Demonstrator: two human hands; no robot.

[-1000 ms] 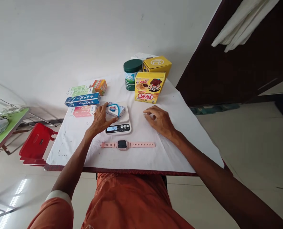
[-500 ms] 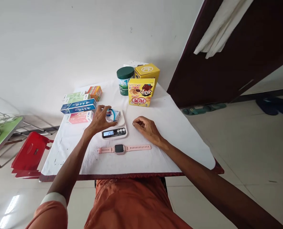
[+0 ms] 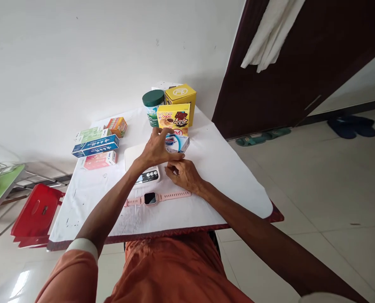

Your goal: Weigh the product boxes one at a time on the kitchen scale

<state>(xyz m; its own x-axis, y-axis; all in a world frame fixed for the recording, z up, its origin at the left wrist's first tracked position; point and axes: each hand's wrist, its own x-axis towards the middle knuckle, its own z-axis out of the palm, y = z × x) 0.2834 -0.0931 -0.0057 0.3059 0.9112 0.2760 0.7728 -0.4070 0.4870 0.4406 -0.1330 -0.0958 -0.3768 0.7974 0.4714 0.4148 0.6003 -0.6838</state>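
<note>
My left hand grips a small white and blue soap box and holds it in the air to the right of the white kitchen scale. The scale's platform is bare and its display is partly hidden by my wrist. My right hand rests on the white tablecloth beside the scale, fingers curled, holding nothing. A pink smartwatch lies flat in front of the scale.
Toothpaste boxes in blue, green and pink and an orange box lie at the left. A green-lidded can and two yellow boxes stand at the back. A red stool is left of the table; a dark door is at right.
My left hand closed on the soap box, lifted it off the scale and carried it to the right. My right hand drew back toward the scale.
</note>
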